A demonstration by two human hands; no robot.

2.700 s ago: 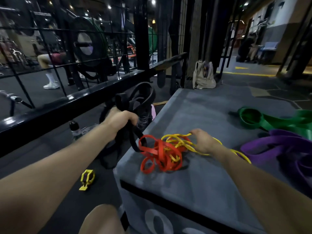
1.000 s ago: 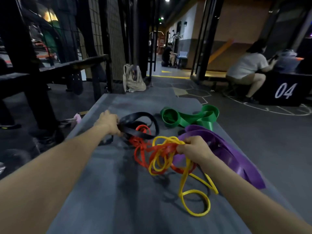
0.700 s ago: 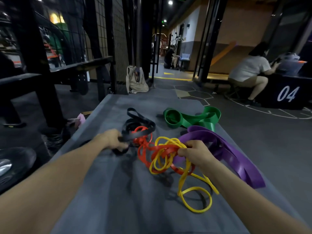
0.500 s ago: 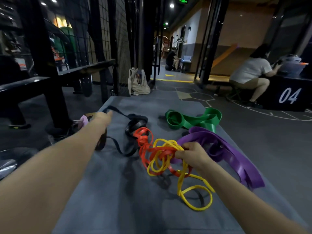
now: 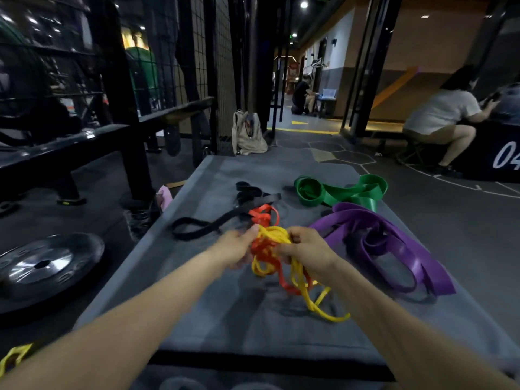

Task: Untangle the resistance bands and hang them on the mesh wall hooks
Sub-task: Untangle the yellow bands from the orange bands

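Observation:
A knot of thin yellow band [image 5: 274, 235] and red band [image 5: 264, 216] is lifted a little above the grey padded box [image 5: 197, 277]. My left hand [image 5: 236, 249] grips the knot from the left and my right hand [image 5: 306, 250] grips it from the right. Yellow and red loops hang down below my hands. A black band [image 5: 202, 226] lies loose on the box to the left. A wide purple band [image 5: 394, 243] lies at the right, and a green band [image 5: 337, 191] lies behind it. The black mesh wall [image 5: 222, 74] stands at the far left.
A weight plate [image 5: 42, 266] lies on the floor at the left beside a black rack frame [image 5: 126, 108]. A beige bag [image 5: 247, 133] leans behind the box. A seated person [image 5: 441, 116] is at the right by a box marked 04. A yellow clip [image 5: 12, 358] sits at lower left.
My left hand has let go of the black band, which now lies on the box, and has come over to grip the red and yellow knot. Both hands have lifted the knot.

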